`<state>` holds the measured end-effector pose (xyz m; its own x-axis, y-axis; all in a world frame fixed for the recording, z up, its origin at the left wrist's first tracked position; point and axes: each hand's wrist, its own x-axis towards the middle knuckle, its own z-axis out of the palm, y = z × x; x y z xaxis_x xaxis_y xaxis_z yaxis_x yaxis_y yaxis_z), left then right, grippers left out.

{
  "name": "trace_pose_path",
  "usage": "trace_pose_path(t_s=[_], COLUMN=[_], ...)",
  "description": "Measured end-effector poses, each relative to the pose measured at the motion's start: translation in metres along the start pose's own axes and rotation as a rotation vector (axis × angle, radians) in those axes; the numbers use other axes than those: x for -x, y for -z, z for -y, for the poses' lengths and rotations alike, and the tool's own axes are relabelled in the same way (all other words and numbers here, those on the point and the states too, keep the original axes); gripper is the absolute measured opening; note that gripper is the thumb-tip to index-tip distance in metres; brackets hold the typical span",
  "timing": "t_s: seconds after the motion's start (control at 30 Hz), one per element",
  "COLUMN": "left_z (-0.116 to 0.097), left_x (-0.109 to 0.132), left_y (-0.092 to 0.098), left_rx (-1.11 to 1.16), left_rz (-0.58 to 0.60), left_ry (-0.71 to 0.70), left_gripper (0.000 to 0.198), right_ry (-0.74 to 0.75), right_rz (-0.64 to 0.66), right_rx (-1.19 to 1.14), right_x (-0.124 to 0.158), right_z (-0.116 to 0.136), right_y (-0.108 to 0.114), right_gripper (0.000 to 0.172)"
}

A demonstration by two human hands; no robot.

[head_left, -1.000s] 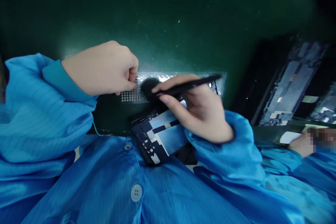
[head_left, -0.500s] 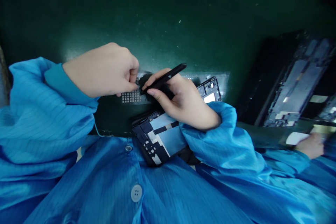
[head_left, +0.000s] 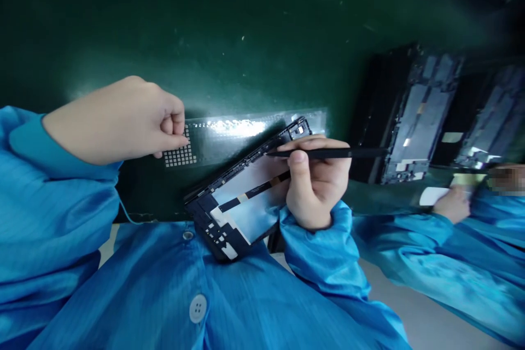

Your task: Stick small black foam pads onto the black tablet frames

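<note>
My left hand (head_left: 135, 120) is closed in a pinch at the edge of a clear sheet (head_left: 217, 145). Rows of small grey square pads (head_left: 180, 158) show just below its fingertips; the exact grip is partly hidden by the fingers. Between the thumb and fingers of my right hand (head_left: 318, 186) are slim black tweezers (head_left: 328, 153), lying nearly level with the tip pointing left. That tip is over the upper long edge of an opened tablet-like device (head_left: 241, 224). The device, with black boards and a silvery middle, lies tilted at the table's near edge, partly behind my right hand.
More such devices stand in a stack (head_left: 422, 115) on the right, with another group (head_left: 488, 115) beyond it. A co-worker's hand (head_left: 453, 205) is at the far right, by a white piece (head_left: 433, 196). The green table (head_left: 205, 22) has small specks on it.
My right hand has moved from the pad sheet to over the device, and the tweezers have swung from slanted to nearly level. My left hand stays pinched at the sheet. The view has shifted right.
</note>
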<state>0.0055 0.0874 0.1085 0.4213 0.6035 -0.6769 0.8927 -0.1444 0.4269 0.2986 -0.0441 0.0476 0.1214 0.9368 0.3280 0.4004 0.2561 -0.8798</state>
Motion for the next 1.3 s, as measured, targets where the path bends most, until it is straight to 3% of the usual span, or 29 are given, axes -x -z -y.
trace_pose_path(t_s=[0.23,0.43,0.5,0.63,0.7,1.07,1.13,1.3], left_z=[0.000,0.003,0.001,0.000,0.001,0.001,0.002,0.007], left_x=[-0.001,0.002,0.002,0.001,0.001,0.001,0.001,-0.002], left_y=[0.001,0.002,0.001,-0.001,-0.002,-0.002,-0.002,-0.004], left_rx=[-0.018,-0.035,-0.039,-0.046,-0.052,-0.049,-0.054,-0.011], left_rz=[-0.008,-0.014,-0.036,-0.032,-0.035,-0.037,-0.038,-0.031], left_ry=[-0.018,-0.050,-0.058,-0.041,-0.061,-0.053,-0.054,-0.085], left_gripper=[0.033,0.037,0.034,0.027,0.024,0.029,0.026,0.027], right_ry=[-0.009,-0.025,-0.017,0.005,0.002,-0.081,-0.152,-0.115], right_rz=[0.049,0.204,0.329,0.733,0.799,0.780,0.646,0.061], right_rx=[0.028,0.136,0.091,0.006,-0.002,-0.091,-0.160,-0.091], right_x=[-0.001,-0.026,-0.040,-0.062,-0.065,-0.062,-0.058,-0.034], right_z=[0.001,0.036,0.046,0.045,0.038,0.034,0.034,0.015], right_y=[0.002,0.005,-0.007,-0.039,-0.049,-0.050,-0.040,-0.004], right_gripper=[0.012,0.013,0.014,0.013,0.013,0.013,0.015,0.015])
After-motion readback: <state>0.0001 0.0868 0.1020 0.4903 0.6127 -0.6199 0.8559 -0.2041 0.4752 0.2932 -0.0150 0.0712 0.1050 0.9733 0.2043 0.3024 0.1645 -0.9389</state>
